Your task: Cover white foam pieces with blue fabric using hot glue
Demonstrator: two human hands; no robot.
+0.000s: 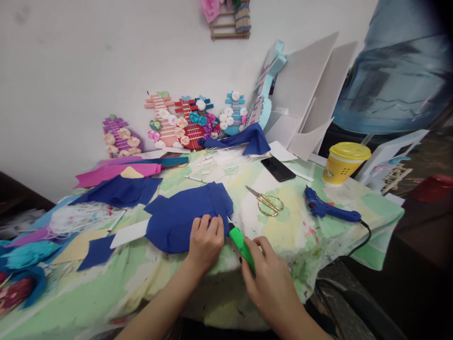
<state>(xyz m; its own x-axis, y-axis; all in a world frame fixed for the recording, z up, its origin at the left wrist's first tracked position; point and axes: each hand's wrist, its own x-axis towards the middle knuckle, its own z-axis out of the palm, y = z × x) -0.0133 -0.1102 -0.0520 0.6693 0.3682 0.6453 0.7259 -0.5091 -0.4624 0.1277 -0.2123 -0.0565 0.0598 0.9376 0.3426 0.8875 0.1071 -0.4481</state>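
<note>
A guitar-shaped piece covered in dark blue material point(187, 215) lies flat on the table, its bare white neck point(130, 233) pointing left. My left hand point(207, 241) presses on its near right side with the fingers bent and close together, gripping the edge. In my right hand point(265, 269) is a green utility knife point(242, 245), held with fingers wrapped round the handle. The blade tip sits at the right edge of the blue covering; whether it touches is hard to tell. Gold-handled scissors point(267, 202) rest a little to the right.
A blue glue gun point(329, 206) with a black cord lies at the right, near a yellow lidded cup point(345, 163). Behind are a phone point(278, 168) and several flower-decorated guitars point(189, 123). Blue scraps point(120, 190) and white string point(79, 219) lie left.
</note>
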